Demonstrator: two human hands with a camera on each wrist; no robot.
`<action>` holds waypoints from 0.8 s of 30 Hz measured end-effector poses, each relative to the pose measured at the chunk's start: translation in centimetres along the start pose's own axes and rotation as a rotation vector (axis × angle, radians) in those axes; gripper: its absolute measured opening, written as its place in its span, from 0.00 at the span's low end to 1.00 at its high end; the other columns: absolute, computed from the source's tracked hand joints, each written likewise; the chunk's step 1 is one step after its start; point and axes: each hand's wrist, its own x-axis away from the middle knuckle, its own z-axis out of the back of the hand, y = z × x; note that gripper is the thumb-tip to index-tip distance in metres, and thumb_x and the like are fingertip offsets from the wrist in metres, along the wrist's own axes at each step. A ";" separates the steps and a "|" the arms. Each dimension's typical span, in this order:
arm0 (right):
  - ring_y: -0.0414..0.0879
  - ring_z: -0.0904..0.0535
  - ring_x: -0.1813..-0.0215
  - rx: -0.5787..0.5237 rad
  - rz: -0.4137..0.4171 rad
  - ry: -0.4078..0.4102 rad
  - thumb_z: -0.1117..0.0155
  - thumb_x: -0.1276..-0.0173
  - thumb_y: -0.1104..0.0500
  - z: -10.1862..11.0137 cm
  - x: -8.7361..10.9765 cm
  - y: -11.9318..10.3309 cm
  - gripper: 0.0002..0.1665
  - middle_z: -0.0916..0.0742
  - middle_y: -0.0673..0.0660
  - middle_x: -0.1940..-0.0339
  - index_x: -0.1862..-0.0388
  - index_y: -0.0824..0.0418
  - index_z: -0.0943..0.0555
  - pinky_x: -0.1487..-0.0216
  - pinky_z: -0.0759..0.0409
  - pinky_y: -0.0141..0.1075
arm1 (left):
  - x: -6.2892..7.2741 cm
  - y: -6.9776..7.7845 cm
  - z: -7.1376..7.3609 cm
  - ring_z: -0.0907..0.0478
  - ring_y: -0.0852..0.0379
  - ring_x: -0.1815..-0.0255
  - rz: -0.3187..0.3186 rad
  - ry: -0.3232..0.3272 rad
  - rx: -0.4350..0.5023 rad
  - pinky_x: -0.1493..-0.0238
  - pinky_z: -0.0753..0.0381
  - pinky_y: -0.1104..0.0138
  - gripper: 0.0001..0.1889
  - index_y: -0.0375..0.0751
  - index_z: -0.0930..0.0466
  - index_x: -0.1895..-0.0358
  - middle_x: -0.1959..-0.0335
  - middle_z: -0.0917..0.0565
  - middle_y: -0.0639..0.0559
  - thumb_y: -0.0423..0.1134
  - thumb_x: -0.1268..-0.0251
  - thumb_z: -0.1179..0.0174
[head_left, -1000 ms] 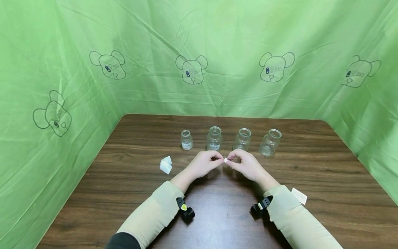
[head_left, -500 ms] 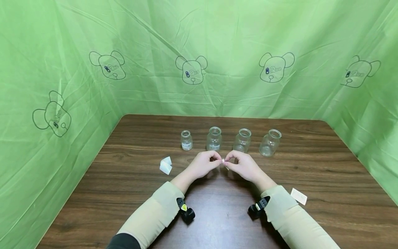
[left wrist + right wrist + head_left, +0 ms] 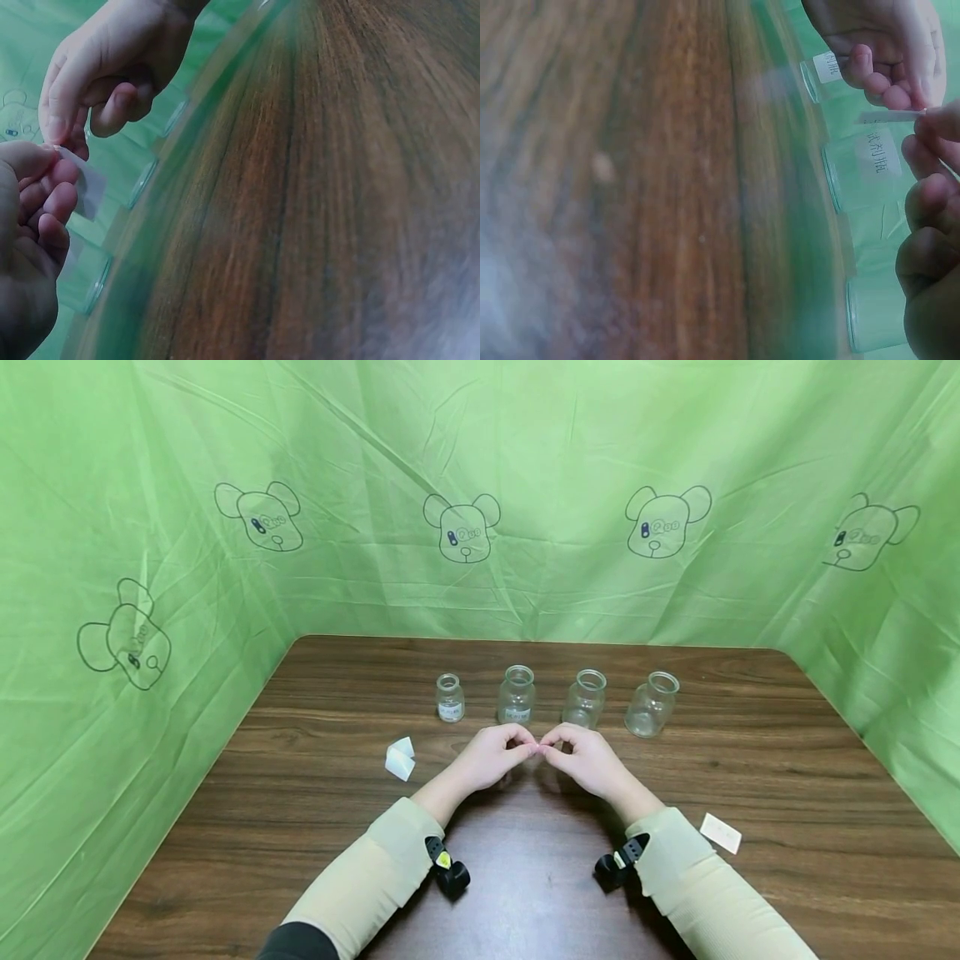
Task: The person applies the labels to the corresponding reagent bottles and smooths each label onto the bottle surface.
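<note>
In the head view my left hand and right hand meet fingertip to fingertip in front of the glass bottles. Between them is a small white paper label, pinched at one corner by the thumb and index finger of each hand. It juts out flat from the fingertips in the right wrist view; the fingers cover that corner. Just behind the hands stand an open bottle with a written label and a bottle on which I see no label, its base partly covered by the right hand.
A smaller labelled bottle stands at the row's left end, another glass bottle at its right end. A folded white paper scrap lies to the left on the wooden table. A white card lies by the right sleeve.
My right hand has moved slightly left, so its fingertips now meet the left hand's. The white piece between them is less visible in the head view. The bottles have not moved.
</note>
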 end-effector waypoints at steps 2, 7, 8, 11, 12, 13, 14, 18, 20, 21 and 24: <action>0.43 0.27 0.71 0.008 -0.002 0.001 0.37 0.37 0.57 -0.1 0.0 0.1 0.04 0.20 0.44 0.72 0.68 0.57 0.18 0.71 0.29 0.33 | 0.0 0.0 -0.1 0.27 0.65 0.73 -0.001 0.003 -0.002 0.68 0.26 0.70 0.06 0.48 0.20 0.66 0.73 0.22 0.61 0.44 0.35 0.42; 0.43 0.28 0.71 0.013 -0.031 0.020 0.37 0.38 0.59 0.1 0.1 0.2 0.03 0.20 0.46 0.73 0.70 0.58 0.19 0.70 0.30 0.34 | 0.2 -0.1 0.0 0.27 0.64 0.70 0.000 0.025 0.003 0.66 0.27 0.70 0.04 0.46 0.20 0.67 0.73 0.22 0.60 0.39 0.36 0.43; 0.43 0.28 0.71 0.011 -0.039 0.023 0.37 0.38 0.59 0.1 0.1 0.3 0.04 0.20 0.46 0.73 0.70 0.58 0.19 0.70 0.30 0.34 | 0.3 -0.1 0.0 0.27 0.64 0.70 -0.001 0.031 0.002 0.66 0.27 0.70 0.04 0.45 0.20 0.67 0.73 0.22 0.60 0.39 0.37 0.43; 0.44 0.28 0.71 0.009 -0.063 0.032 0.37 0.38 0.58 0.2 0.3 0.5 0.04 0.20 0.47 0.73 0.69 0.59 0.20 0.70 0.31 0.35 | 0.4 -0.3 0.1 0.28 0.64 0.70 -0.005 0.044 -0.001 0.66 0.27 0.70 0.03 0.45 0.21 0.67 0.73 0.22 0.59 0.38 0.38 0.43; 0.44 0.28 0.71 0.005 -0.070 0.036 0.37 0.38 0.58 0.3 0.3 0.5 0.04 0.20 0.47 0.72 0.69 0.59 0.20 0.69 0.30 0.35 | 0.4 -0.3 0.2 0.28 0.64 0.70 -0.004 0.049 -0.004 0.66 0.27 0.70 0.03 0.45 0.21 0.67 0.73 0.22 0.59 0.38 0.38 0.42; 0.44 0.28 0.70 0.004 -0.076 0.039 0.37 0.37 0.58 0.3 0.3 0.5 0.04 0.20 0.47 0.72 0.69 0.59 0.19 0.69 0.30 0.35 | 0.5 -0.3 0.3 0.27 0.64 0.70 -0.004 0.052 -0.009 0.66 0.27 0.70 0.03 0.45 0.21 0.67 0.73 0.22 0.60 0.38 0.38 0.42; 0.44 0.28 0.70 0.002 -0.081 0.043 0.37 0.38 0.59 0.3 0.3 0.5 0.04 0.19 0.47 0.72 0.68 0.59 0.19 0.68 0.30 0.36 | 0.5 -0.4 0.3 0.27 0.64 0.70 -0.002 0.054 -0.011 0.66 0.27 0.70 0.03 0.45 0.21 0.67 0.74 0.22 0.60 0.38 0.38 0.42; 0.44 0.28 0.70 -0.016 -0.101 0.059 0.36 0.38 0.59 0.5 0.4 0.5 0.04 0.19 0.48 0.72 0.68 0.59 0.19 0.68 0.30 0.36 | 0.6 -0.4 0.5 0.27 0.64 0.70 0.001 0.066 -0.023 0.66 0.27 0.70 0.02 0.45 0.21 0.67 0.74 0.22 0.60 0.38 0.38 0.42; 0.44 0.28 0.70 -0.017 -0.106 0.063 0.36 0.39 0.59 0.5 0.4 0.7 0.04 0.19 0.49 0.72 0.68 0.60 0.19 0.68 0.30 0.36 | 0.7 -0.4 0.6 0.27 0.63 0.70 0.001 0.068 -0.022 0.66 0.27 0.70 0.03 0.44 0.21 0.67 0.74 0.22 0.59 0.38 0.38 0.42; 0.44 0.28 0.70 -0.017 -0.108 0.064 0.36 0.39 0.59 0.5 0.5 0.8 0.04 0.19 0.49 0.72 0.68 0.60 0.19 0.68 0.30 0.36 | 0.7 -0.4 0.6 0.27 0.64 0.70 0.002 0.070 -0.023 0.66 0.26 0.70 0.03 0.45 0.21 0.67 0.74 0.22 0.59 0.38 0.38 0.42; 0.43 0.29 0.70 -0.016 -0.114 0.071 0.36 0.39 0.60 0.5 0.5 1.0 0.04 0.19 0.49 0.73 0.68 0.60 0.19 0.68 0.30 0.36 | 0.8 -0.7 0.6 0.27 0.64 0.70 0.007 0.077 -0.020 0.67 0.26 0.70 0.03 0.45 0.21 0.67 0.74 0.22 0.60 0.38 0.38 0.42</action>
